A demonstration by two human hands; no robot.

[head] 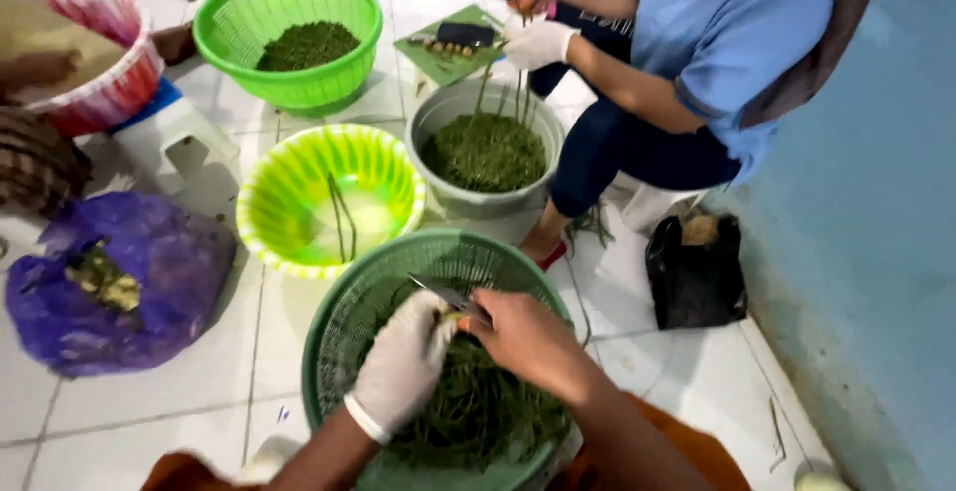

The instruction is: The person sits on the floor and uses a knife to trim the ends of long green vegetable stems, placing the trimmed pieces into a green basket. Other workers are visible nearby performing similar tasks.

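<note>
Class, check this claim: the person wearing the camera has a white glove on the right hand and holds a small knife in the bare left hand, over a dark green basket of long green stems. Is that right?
Not quite: the hands are swapped. In the head view the white glove is on the left hand, gripping the long green stems, while the bare right hand holds the small knife. The rest stands: both work over the dark green basket.

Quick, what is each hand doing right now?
Left hand: gloved, closed on green stalks over the basket.
Right hand: bare, closed on a knife.
</note>
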